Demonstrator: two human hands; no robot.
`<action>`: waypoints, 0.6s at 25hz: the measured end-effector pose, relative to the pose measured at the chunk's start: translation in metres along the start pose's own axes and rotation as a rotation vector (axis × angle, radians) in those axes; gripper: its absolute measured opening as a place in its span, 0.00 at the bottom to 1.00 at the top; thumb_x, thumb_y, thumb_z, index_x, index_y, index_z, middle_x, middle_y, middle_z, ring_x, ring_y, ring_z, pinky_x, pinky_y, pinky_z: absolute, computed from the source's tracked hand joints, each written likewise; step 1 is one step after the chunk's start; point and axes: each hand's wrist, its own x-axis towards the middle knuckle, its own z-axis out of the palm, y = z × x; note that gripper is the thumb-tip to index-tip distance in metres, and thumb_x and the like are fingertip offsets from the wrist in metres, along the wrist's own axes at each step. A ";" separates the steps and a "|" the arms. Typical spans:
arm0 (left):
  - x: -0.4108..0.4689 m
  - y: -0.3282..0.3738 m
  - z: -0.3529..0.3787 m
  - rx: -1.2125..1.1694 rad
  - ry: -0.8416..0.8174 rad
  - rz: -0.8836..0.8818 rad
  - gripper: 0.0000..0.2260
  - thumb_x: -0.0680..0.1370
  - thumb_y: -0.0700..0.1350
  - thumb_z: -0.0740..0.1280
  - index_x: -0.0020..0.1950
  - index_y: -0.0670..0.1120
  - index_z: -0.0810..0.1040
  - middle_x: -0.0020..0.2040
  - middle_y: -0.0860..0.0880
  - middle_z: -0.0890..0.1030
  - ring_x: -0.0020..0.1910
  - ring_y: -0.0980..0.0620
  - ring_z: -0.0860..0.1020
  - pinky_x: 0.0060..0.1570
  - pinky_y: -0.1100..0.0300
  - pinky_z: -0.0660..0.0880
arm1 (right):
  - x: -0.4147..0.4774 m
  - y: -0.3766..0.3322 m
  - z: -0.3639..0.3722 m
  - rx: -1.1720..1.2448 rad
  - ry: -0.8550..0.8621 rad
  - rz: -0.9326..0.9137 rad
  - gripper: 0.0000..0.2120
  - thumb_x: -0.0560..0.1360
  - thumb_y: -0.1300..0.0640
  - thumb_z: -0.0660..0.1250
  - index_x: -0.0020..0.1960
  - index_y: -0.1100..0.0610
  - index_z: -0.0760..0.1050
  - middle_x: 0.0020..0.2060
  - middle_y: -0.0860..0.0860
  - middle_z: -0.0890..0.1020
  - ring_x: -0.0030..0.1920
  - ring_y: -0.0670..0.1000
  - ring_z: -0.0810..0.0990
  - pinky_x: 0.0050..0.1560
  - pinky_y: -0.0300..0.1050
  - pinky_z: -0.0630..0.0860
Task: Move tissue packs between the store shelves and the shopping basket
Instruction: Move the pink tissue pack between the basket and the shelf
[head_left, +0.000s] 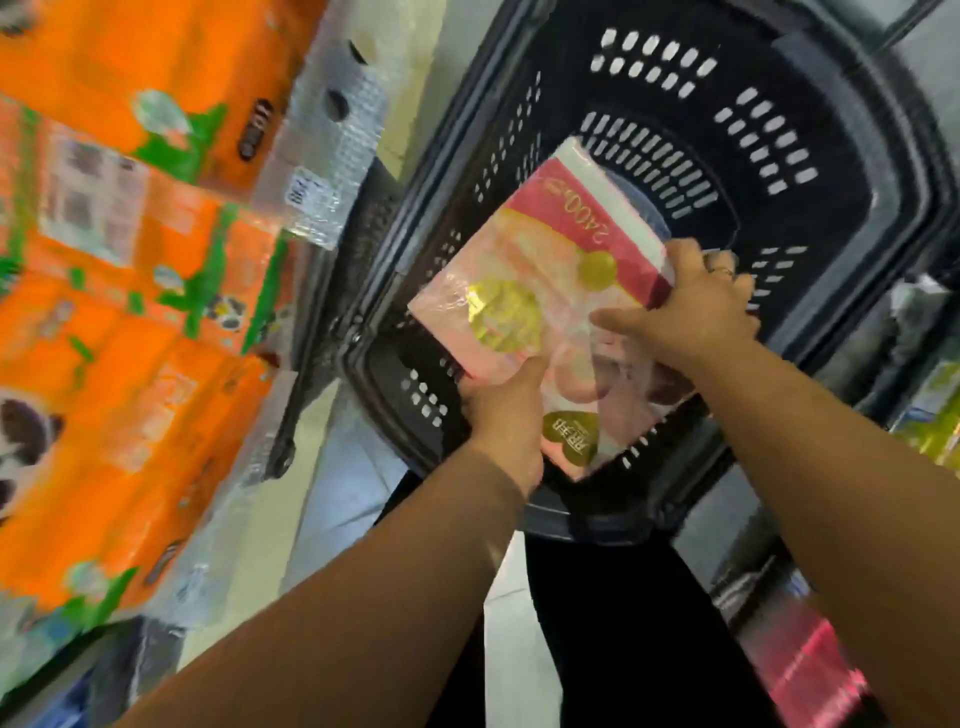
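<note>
One pink pack (524, 291) was held in both hands over the mouth of one black basket (810, 93), tilted, its near corner crossing the basket's near rim. Whether it touched the basket's floor could not be told.

The left hand (506, 410) gripped the pack's near left edge: its thumb (530, 369) lay pressed on the printed top face, and the other fingers went underneath, out of sight. The right hand (691, 306) gripped the right edge, thumb stretched flat across the top, and its fingers (722, 265) curled over the far side of the pack. So the pack sat pinched between thumbs above and fingers below or behind.

At left stood stacked orange packs (130, 364), too blurred to count exactly; several showed.
</note>
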 end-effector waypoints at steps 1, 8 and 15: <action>-0.026 0.011 -0.007 0.047 -0.008 0.051 0.33 0.59 0.53 0.77 0.59 0.53 0.66 0.57 0.44 0.78 0.50 0.43 0.81 0.50 0.43 0.80 | -0.019 -0.002 -0.018 0.029 0.021 0.013 0.41 0.62 0.35 0.75 0.67 0.47 0.62 0.65 0.57 0.65 0.67 0.62 0.62 0.65 0.63 0.66; -0.180 0.078 -0.085 0.381 -0.122 0.435 0.38 0.58 0.63 0.72 0.63 0.53 0.64 0.61 0.46 0.74 0.54 0.47 0.78 0.56 0.46 0.77 | -0.168 -0.018 -0.115 0.526 -0.022 0.027 0.36 0.60 0.39 0.79 0.57 0.46 0.62 0.50 0.47 0.78 0.53 0.55 0.79 0.54 0.53 0.77; -0.300 0.108 -0.179 0.317 -0.185 0.762 0.30 0.72 0.45 0.75 0.69 0.49 0.64 0.54 0.54 0.75 0.50 0.60 0.77 0.50 0.61 0.78 | -0.298 -0.042 -0.158 0.726 -0.112 -0.149 0.28 0.64 0.46 0.79 0.53 0.47 0.64 0.51 0.52 0.79 0.49 0.53 0.82 0.51 0.54 0.80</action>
